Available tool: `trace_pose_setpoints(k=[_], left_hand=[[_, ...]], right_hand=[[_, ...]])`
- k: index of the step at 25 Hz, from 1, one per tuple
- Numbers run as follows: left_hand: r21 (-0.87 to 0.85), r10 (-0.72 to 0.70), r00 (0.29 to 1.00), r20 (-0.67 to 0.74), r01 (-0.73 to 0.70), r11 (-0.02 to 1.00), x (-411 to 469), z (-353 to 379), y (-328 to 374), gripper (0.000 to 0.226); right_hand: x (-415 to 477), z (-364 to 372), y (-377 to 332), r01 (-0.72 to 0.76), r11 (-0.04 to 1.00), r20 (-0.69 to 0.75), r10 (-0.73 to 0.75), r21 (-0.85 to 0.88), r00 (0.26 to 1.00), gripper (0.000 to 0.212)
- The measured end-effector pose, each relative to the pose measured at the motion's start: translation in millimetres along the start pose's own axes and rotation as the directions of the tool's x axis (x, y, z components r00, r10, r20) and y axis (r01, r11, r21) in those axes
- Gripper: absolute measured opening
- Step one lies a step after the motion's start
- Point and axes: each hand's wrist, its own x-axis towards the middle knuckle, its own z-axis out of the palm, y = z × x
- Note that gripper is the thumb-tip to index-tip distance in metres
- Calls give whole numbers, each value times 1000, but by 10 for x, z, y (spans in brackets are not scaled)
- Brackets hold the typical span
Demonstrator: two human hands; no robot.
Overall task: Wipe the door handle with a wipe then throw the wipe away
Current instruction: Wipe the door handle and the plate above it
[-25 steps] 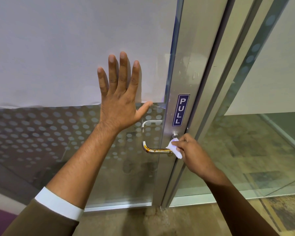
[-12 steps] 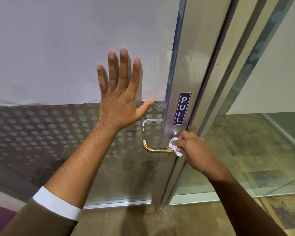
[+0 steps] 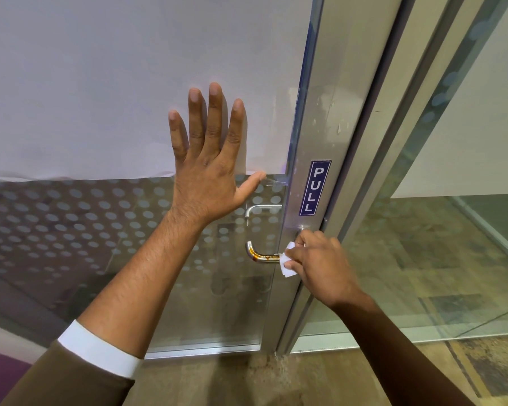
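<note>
Just below the PULL sign (image 3: pixel 315 187), the right hand (image 3: pixel 320 268) pinches the wipe (image 3: pixel 286 263) in closed fingers at the door handle (image 3: pixel 260 256)'s base, the bar running leftward toward the flat, spread left hand (image 3: pixel 208 171).

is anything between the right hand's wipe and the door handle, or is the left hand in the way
Nothing visible stands between them. The right hand already presses the wipe against the door handle near the frame end. The left hand lies flat on the glass door above the handle, clear of it.
</note>
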Motion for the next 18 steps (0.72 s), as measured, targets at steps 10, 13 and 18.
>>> trace_pose_setpoints(k=[10, 13, 18], left_hand=[[-20, 1, 1000, 3, -1, 1000, -6, -40, 7, 115], [-29, -6, 1000, 21, 7, 1000, -11, -42, 8, 115], [-29, -7, 999, 35, 8, 1000, -5, -55, 17, 114]], right_hand=[[-121, 45, -95, -2, 992, -147, -16, -123, 989, 21], [-85, 151, -272, 47, 994, -167, -64, -104, 984, 20], [-180, 136, -56, 6, 998, -198, -18, -63, 980, 22]])
